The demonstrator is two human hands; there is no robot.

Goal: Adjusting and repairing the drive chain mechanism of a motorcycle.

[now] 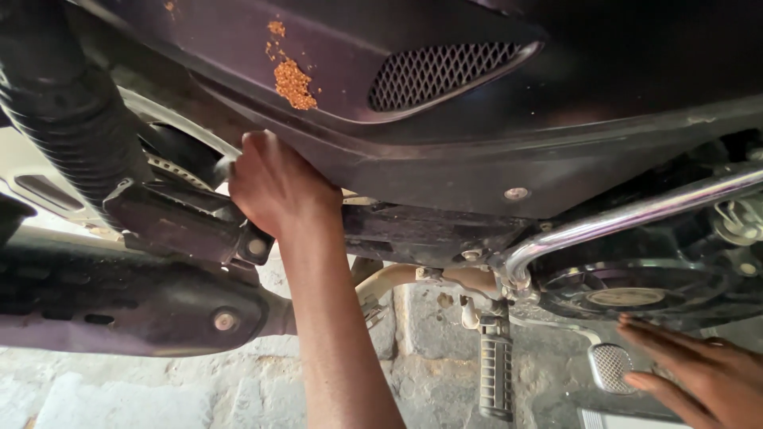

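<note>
Two hands in view. Left hand (274,187) reaches up under the side panel (445,151) of a motorcycle, fingers curled and tucked behind the panel's lower edge; fingertips hidden, so cannot tell whether it grips anything. Right hand (699,369) sits at the lower right corner, fingers spread flat and released, holding nothing, just below the engine cover (636,290) and beside the brake pedal (610,367).

Counts: one side panel, one mesh vent (441,73), one shock absorber (63,111), one exhaust (127,298), one chrome bar (628,218), one footpeg (494,369), one brake pedal, one round engine cover.

The panel fills the upper middle of the view, above the left hand. It is dark, near black with a purplish sheen, matte and dusty. Its lower edge runs at a slant from upper left to lower right. An orange crusty patch (292,79) marks it upper left of the vent, with smaller specks above. The vent is a long pointed oval of diamond mesh. One round screw head (517,193) shows near the panel's lower edge, right of the hand.

Shock absorber stands tilted at left, coils black. Exhaust lies below it, dark and grimy, with one bolt (225,321). Stone floor (429,381) beneath.
</note>
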